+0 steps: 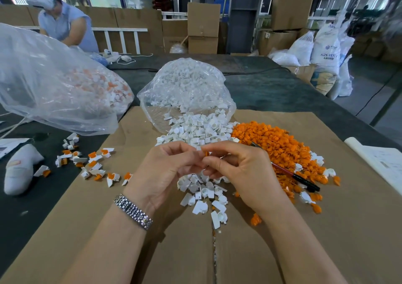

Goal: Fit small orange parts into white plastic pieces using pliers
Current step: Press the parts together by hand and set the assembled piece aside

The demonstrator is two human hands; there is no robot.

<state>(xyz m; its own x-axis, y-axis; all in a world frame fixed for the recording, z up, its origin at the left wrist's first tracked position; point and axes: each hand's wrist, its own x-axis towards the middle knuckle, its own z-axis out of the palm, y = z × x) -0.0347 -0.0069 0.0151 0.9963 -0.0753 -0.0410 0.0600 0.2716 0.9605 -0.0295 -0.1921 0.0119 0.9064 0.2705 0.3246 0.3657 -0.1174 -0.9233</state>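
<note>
My left hand (171,168) and my right hand (237,168) meet fingertip to fingertip above the brown cardboard (326,229). Between the fingertips a small orange part (206,153) shows, pinched by my right hand. My left hand's fingers curl round a white plastic piece (198,148), mostly hidden. Under my hands lies a heap of white pieces (202,131). To its right lies a pile of orange parts (276,144). On that pile rest pliers with red and black handles (291,173), untouched. Assembled white-and-orange pieces (91,163) lie scattered at the left.
A clear bag of white pieces (187,83) lies open behind the heap. A large clear bag of assembled pieces (54,83) fills the left. A white glove (19,168) lies at the left edge, paper (382,162) at the right. Another person (63,16) works across the table.
</note>
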